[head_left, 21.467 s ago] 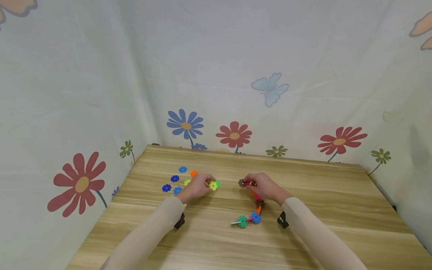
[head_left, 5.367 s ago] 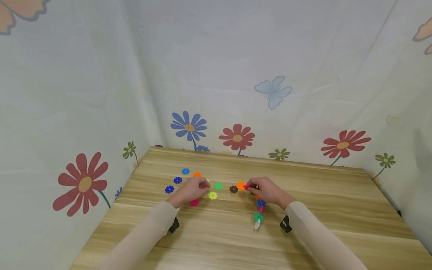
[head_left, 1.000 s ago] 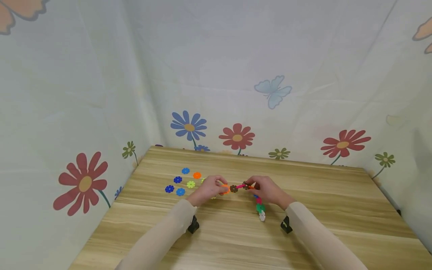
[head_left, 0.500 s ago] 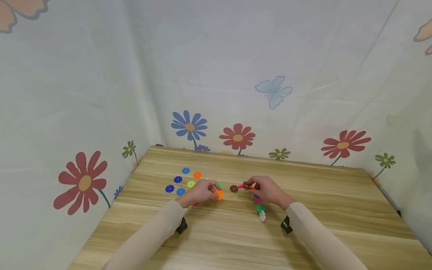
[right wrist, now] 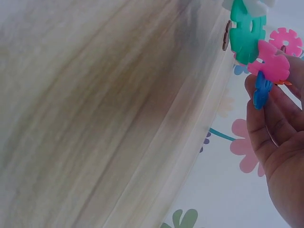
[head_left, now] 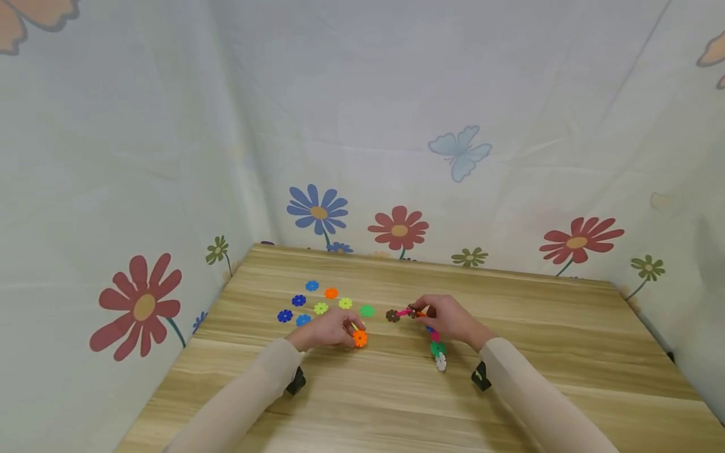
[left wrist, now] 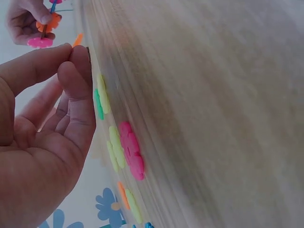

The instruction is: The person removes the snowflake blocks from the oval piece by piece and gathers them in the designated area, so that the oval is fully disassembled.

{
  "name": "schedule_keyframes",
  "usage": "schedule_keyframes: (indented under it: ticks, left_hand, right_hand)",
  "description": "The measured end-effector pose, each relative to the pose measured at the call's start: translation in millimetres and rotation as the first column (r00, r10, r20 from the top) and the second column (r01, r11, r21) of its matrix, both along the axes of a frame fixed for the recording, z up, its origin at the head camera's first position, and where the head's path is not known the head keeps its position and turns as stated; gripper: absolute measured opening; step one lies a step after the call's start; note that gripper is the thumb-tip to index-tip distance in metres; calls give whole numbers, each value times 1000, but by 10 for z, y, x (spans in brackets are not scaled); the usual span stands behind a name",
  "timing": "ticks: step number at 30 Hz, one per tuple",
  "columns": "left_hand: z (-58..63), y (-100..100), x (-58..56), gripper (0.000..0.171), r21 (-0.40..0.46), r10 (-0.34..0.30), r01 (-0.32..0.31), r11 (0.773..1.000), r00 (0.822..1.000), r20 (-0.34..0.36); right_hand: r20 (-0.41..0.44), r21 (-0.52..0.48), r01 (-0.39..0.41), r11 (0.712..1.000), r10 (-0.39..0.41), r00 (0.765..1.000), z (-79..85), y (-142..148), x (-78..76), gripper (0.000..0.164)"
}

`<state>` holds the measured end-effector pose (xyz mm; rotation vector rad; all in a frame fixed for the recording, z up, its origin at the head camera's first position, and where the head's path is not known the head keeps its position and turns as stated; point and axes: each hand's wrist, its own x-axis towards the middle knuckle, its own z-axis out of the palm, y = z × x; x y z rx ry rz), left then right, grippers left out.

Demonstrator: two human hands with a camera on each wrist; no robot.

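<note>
My left hand (head_left: 330,327) pinches an orange notched flower disc (head_left: 360,338) between thumb and fingers, close over the table. In the left wrist view the orange disc (left wrist: 77,39) shows edge-on at the fingertips. With thumb and fingers, my right hand (head_left: 447,316) grips a chain of interlocked flower discs. A pink disc (head_left: 404,313) points left from its upper end. Below the fingers hang a blue disc (right wrist: 262,90), a pink disc (right wrist: 271,61), a green disc (right wrist: 247,35) and a white disc (head_left: 440,362). A brown disc (head_left: 393,316) lies between the hands.
Loose discs lie on the wooden table (head_left: 510,390) at left: blue (head_left: 312,285), orange (head_left: 331,293), dark blue (head_left: 285,316), yellow (head_left: 345,303) and green (head_left: 367,311). A pink disc (left wrist: 131,150) shows in the left wrist view. A flower-printed curtain (head_left: 510,189) stands behind.
My left hand has moved left and nearer the person with the orange disc, away from the chain's end. The right hand and the chain have stayed in place.
</note>
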<state>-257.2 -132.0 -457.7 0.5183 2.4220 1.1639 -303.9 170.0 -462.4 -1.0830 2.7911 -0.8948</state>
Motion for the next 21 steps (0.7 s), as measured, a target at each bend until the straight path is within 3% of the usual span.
schedule_keyframes:
  ticks: [11,21]
  left_hand:
    - [66,20,52,28,-117,-65,60,991,997,-36]
    - [65,36,51,28,-115,-63,63,991,998,4]
  right_hand:
    - [6,-12,-17,1000,17,1000,25,1,14,22]
    - [33,14,0,1000,0,999,40,-2,14,22]
